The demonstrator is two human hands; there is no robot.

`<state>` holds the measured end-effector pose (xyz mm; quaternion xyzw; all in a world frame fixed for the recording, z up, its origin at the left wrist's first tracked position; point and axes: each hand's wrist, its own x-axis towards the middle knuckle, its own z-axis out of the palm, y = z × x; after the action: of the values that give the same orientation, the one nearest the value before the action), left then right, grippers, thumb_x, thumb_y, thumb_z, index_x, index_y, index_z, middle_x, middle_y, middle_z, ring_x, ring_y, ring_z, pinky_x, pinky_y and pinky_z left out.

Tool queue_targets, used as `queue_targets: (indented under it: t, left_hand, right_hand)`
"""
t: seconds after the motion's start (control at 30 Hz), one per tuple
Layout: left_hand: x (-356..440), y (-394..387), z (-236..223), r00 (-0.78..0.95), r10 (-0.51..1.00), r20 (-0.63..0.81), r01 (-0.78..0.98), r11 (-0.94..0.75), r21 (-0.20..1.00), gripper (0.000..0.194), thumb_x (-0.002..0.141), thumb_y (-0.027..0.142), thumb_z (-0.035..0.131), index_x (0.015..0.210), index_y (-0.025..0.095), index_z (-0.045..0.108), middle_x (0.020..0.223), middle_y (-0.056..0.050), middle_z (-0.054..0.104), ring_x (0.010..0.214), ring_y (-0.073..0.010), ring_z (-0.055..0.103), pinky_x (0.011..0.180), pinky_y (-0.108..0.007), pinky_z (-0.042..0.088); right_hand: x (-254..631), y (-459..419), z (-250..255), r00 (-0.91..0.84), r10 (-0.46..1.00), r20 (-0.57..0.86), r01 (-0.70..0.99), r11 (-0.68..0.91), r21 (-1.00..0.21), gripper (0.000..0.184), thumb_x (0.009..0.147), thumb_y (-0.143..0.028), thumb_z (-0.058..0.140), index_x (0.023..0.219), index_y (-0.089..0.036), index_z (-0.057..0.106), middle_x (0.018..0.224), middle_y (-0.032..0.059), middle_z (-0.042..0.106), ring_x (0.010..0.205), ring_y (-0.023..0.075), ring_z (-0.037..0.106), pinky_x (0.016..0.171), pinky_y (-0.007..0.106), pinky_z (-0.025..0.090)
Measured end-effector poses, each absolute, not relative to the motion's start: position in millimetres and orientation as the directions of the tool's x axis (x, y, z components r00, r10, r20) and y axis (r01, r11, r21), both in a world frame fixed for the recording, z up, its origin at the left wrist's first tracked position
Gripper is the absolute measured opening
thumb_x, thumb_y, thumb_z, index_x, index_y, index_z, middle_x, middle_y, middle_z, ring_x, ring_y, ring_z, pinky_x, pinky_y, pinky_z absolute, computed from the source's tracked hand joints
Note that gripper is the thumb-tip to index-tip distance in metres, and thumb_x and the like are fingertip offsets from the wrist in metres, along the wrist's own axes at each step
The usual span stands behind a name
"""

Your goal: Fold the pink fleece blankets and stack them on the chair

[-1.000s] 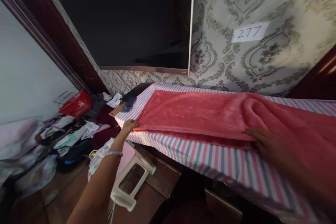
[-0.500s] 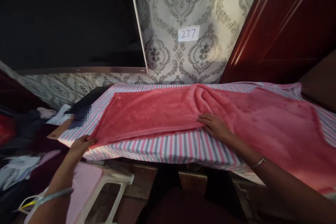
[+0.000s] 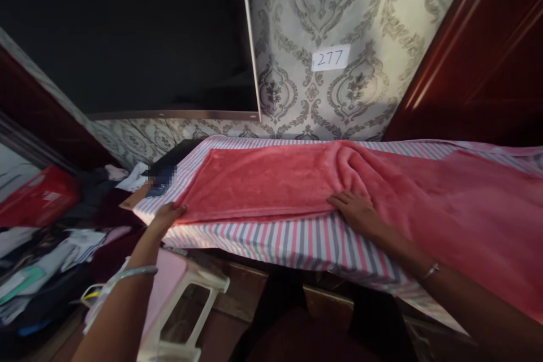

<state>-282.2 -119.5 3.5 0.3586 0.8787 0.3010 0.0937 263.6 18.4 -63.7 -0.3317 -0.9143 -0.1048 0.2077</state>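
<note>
A plush coral-pink blanket (image 3: pixel 263 181) lies along a striped cloth (image 3: pixel 280 243), its left part folded into a long flat strip. My left hand (image 3: pixel 167 218) pinches the strip's near left corner between thumb and fingers. My right hand (image 3: pixel 356 215) rests palm down on the near edge, fingers stretched out, just in front of bunched folds (image 3: pixel 358 167). To the right of those folds, the blanket spreads out wide and runs under my right forearm.
A large dark television (image 3: pixel 169 39) hangs over the back left. A paper marked 277 (image 3: pixel 331 58) is on the patterned wall. Below the left edge stand a pink-topped stool (image 3: pixel 169 274) and piled clothes (image 3: pixel 80 249). A dark red wooden panel (image 3: pixel 479 68) rises at right.
The view has swung left, so everything sits farther right and more of the clothes pile shows. Both hands remain at about the same places on the blanket, which looks hardly changed.
</note>
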Motion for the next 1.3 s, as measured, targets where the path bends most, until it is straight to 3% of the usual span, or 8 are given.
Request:
queue_targets:
  t: [0.13, 0.4, 0.5, 0.6, 0.73, 0.9, 1.17, 1.3]
  left_hand:
    - [-283, -132, 3, -0.717, 0.697, -0.020, 0.513, 0.547, 0.662, 0.022, 0.070, 0.040, 0.063, 0.078, 0.020, 0.059, 0.070, 0.000, 0.063, 0.067, -0.0177, 0.061, 0.059, -0.026, 0.050]
    - [-280, -135, -5, -0.725, 0.683, -0.086, 0.466, 0.579, 0.668, 0.024, 0.067, 0.031, 0.067, 0.061, 0.021, 0.047, 0.052, 0.005, 0.043, 0.050, -0.0104, 0.042, 0.042, -0.019, 0.029]
    - [-277, -137, -8, -0.728, 0.674, -0.122, 0.422, 0.581, 0.696, 0.025, 0.068, 0.035, 0.069, 0.067, 0.021, 0.049, 0.057, 0.005, 0.047, 0.051, -0.0113, 0.047, 0.043, -0.020, 0.036]
    - [-273, -142, -12, -0.724, 0.670, -0.161, 0.361, 0.568, 0.739, 0.029, 0.068, 0.041, 0.071, 0.074, 0.019, 0.053, 0.062, 0.003, 0.052, 0.052, -0.0131, 0.054, 0.045, -0.023, 0.044]
    - [-269, -149, -14, -0.715, 0.671, -0.199, 0.282, 0.536, 0.796, 0.036, 0.068, 0.049, 0.072, 0.078, 0.016, 0.058, 0.061, 0.001, 0.058, 0.049, -0.0128, 0.055, 0.043, -0.023, 0.043]
    - [-268, -157, -20, -0.710, 0.673, -0.208, 0.213, 0.487, 0.847, 0.043, 0.065, 0.055, 0.073, 0.076, 0.016, 0.059, 0.049, 0.001, 0.055, 0.039, -0.0132, 0.051, 0.036, -0.022, 0.034]
    - [-273, -162, -53, -0.751, 0.625, -0.212, 0.033, 0.356, 0.934, 0.062, 0.055, 0.069, 0.077, 0.085, 0.018, 0.059, 0.041, 0.005, 0.049, 0.031, -0.0133, 0.046, 0.031, -0.022, 0.031]
    - [-269, -164, -60, -0.771, 0.611, -0.182, 0.014, 0.302, 0.953, 0.066, 0.052, 0.075, 0.075, 0.083, 0.021, 0.055, 0.041, 0.003, 0.051, 0.031, -0.0147, 0.048, 0.031, -0.023, 0.030]
  right_hand:
    - [279, 21, -61, -0.674, 0.498, 0.546, 0.618, 0.785, 0.047, 0.046, 0.094, -0.008, 0.035, 0.123, -0.019, 0.069, 0.120, 0.0117, 0.070, 0.110, 0.0264, 0.062, 0.093, 0.042, 0.049]
    - [290, 9, -87, -0.741, 0.582, 0.334, 0.628, 0.777, 0.039, 0.053, 0.093, -0.009, 0.032, 0.131, -0.026, 0.066, 0.133, 0.0081, 0.066, 0.120, 0.0272, 0.060, 0.095, 0.048, 0.049]
    - [291, 6, -85, -0.730, 0.613, 0.302, 0.639, 0.769, -0.015, 0.054, 0.092, -0.012, 0.033, 0.133, -0.027, 0.064, 0.134, 0.0082, 0.064, 0.123, 0.0280, 0.059, 0.099, 0.051, 0.047]
    - [291, 4, -70, -0.742, 0.611, 0.277, 0.620, 0.782, -0.067, 0.046, 0.093, -0.027, 0.039, 0.131, -0.022, 0.065, 0.133, 0.0113, 0.065, 0.122, 0.0326, 0.059, 0.100, 0.056, 0.046]
    - [274, 17, -37, -0.757, 0.609, 0.236, 0.580, 0.793, -0.188, 0.044, 0.096, -0.047, 0.043, 0.115, -0.020, 0.072, 0.117, 0.0126, 0.072, 0.109, 0.0325, 0.066, 0.097, 0.051, 0.051]
    - [198, 78, -11, -0.728, 0.613, 0.308, 0.553, 0.790, -0.264, 0.041, 0.098, -0.041, 0.041, 0.117, -0.022, 0.072, 0.119, 0.0128, 0.071, 0.111, 0.0309, 0.066, 0.100, 0.044, 0.051]
    - [1, 173, -4, -0.801, 0.533, 0.274, 0.455, 0.838, -0.300, 0.048, 0.093, -0.028, 0.054, 0.140, -0.018, 0.056, 0.143, 0.0131, 0.057, 0.131, 0.0268, 0.054, 0.112, 0.043, 0.041]
    - [-79, 197, -3, -0.792, 0.583, 0.180, 0.512, 0.795, -0.325, 0.056, 0.094, -0.027, 0.058, 0.147, -0.014, 0.047, 0.142, 0.0175, 0.057, 0.131, 0.0280, 0.054, 0.109, 0.040, 0.042]
